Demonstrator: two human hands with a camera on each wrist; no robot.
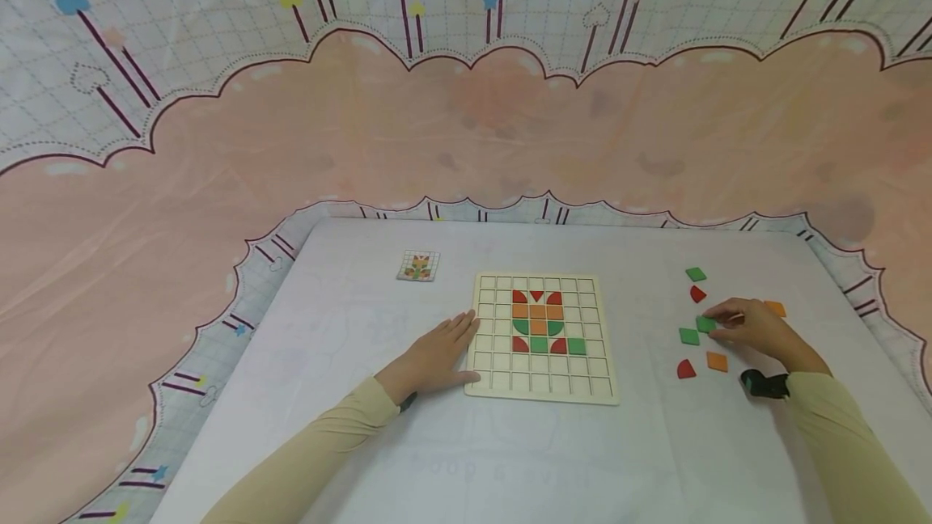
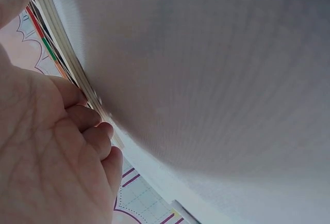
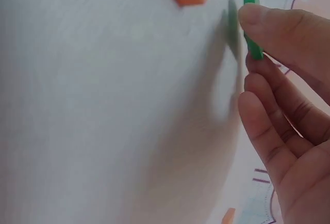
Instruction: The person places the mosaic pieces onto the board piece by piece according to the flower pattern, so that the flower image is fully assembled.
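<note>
A cream grid board (image 1: pixel 495 374) lies on the table, with red, orange and green tiles set in its squares. My left hand (image 1: pixel 437 356) touches the board's left edge, fingers extended; the left wrist view shows the fingertips along the board's side (image 2: pixel 77 72). Over on the right, my right hand (image 1: pixel 760 331) pinches a green tile (image 3: pixel 252 22) between thumb and fingers. In the right wrist view the tile's shadow falls on the white cloth beside it. Another green tile (image 1: pixel 688 336) lies close to the pinched one.
Loose tiles surround the right hand: a green tile (image 1: pixel 696 274), red tiles (image 1: pixel 686 369) and orange tiles (image 1: pixel 717 361). A small pattern card (image 1: pixel 418 265) lies left of the board's far corner. White cloth (image 1: pixel 349 281) covers the table, and a patterned cloth (image 1: pixel 510 136) hangs behind.
</note>
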